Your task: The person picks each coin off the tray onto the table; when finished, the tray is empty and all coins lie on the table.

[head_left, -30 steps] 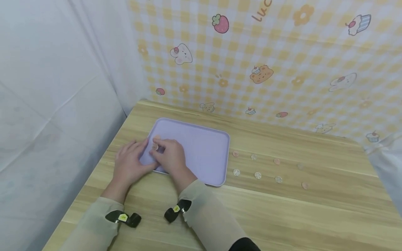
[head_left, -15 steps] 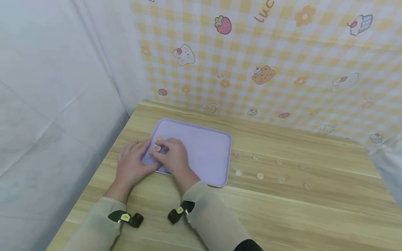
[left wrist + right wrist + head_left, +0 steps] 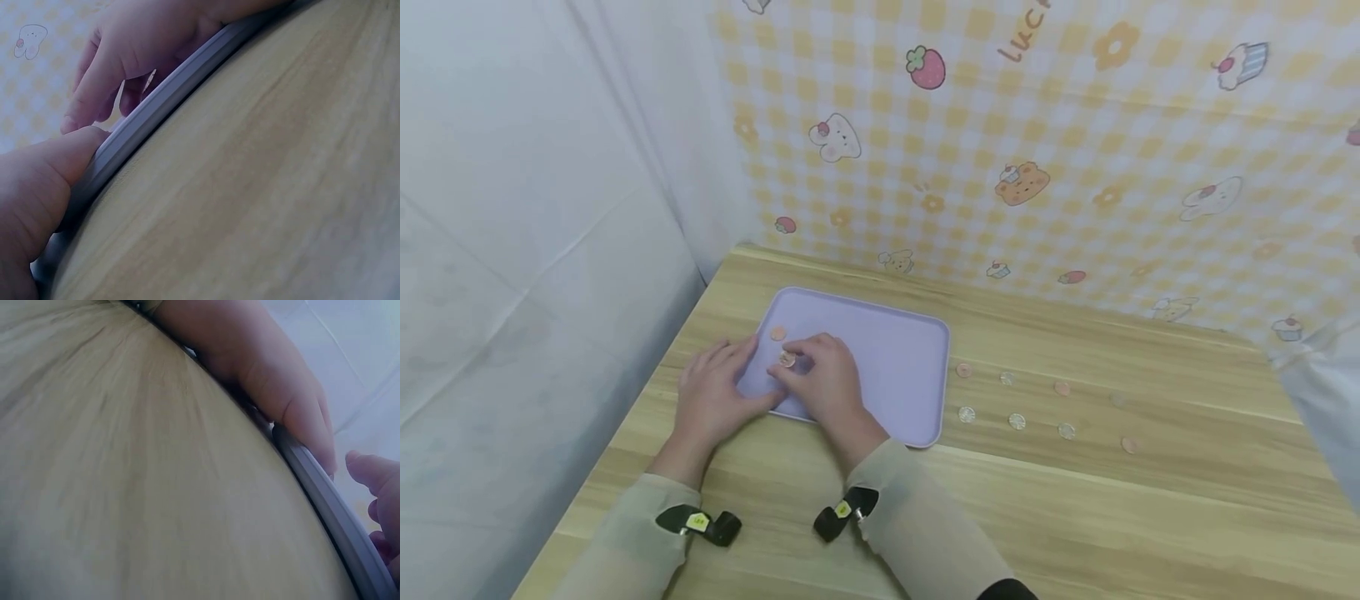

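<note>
My left hand [image 3: 715,396] lies spread around the near-left corner of a lilac tray [image 3: 887,367], fingers along the left rim and thumb on the front rim. In the left wrist view its thumb [image 3: 75,150] rests over the tray edge. Above the tray's left part, my right hand [image 3: 831,375] pinches a small shiny coin [image 3: 787,359] between thumb and index finger. Just behind it a copper-coloured coin [image 3: 778,332] lies flat on the tray. The right wrist view shows only the right hand's fingertips [image 3: 365,469] beyond the rim; the held coin is hidden there.
Right of the tray, several coins lie in two rows on the wooden table [image 3: 1075,517], including a copper one [image 3: 964,370] and a silver one [image 3: 967,414]. A yellow checked cloth [image 3: 970,225] hangs behind the table, a white sheet [image 3: 550,333] to its left.
The right hand has shifted slightly rightward with the pinched coin, uncovering more of the copper coin on the tray. The left hand stays at the corner.
</note>
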`<action>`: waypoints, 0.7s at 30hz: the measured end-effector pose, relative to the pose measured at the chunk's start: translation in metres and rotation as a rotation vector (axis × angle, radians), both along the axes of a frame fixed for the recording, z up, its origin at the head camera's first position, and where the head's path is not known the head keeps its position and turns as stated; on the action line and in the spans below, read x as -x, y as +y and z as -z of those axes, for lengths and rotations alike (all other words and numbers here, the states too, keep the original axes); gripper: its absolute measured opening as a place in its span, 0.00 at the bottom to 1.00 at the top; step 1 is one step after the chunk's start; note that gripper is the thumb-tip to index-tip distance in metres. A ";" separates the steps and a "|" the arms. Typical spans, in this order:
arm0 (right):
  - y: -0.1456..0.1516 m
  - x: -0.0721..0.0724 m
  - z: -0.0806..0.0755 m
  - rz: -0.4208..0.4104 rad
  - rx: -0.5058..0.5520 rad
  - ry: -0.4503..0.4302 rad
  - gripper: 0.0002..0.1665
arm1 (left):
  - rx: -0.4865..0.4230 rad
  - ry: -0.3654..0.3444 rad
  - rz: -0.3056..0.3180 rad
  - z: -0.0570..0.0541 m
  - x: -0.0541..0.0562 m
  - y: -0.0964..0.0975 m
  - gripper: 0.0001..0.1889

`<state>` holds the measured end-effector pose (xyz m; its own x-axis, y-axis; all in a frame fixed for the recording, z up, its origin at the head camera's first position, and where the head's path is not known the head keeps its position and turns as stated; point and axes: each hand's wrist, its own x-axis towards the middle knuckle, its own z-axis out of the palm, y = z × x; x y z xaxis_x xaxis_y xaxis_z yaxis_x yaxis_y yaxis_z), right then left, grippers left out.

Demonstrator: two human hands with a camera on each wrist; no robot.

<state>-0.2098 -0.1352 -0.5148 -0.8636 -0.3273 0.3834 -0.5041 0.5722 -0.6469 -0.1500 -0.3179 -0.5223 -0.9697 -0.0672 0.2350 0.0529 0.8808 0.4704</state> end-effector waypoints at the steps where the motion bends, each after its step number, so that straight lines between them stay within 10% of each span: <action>1: 0.001 0.000 0.001 0.004 -0.008 0.011 0.22 | 0.002 0.001 0.000 0.000 0.000 0.000 0.54; 21: 0.040 -0.004 0.004 0.036 -0.108 0.088 0.21 | 0.013 0.009 0.016 0.000 0.000 0.000 0.53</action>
<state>-0.2057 -0.0951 -0.5188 -0.8400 -0.3404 0.4225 -0.5342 0.6548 -0.5346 -0.1498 -0.3179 -0.5227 -0.9684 -0.0491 0.2445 0.0709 0.8858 0.4586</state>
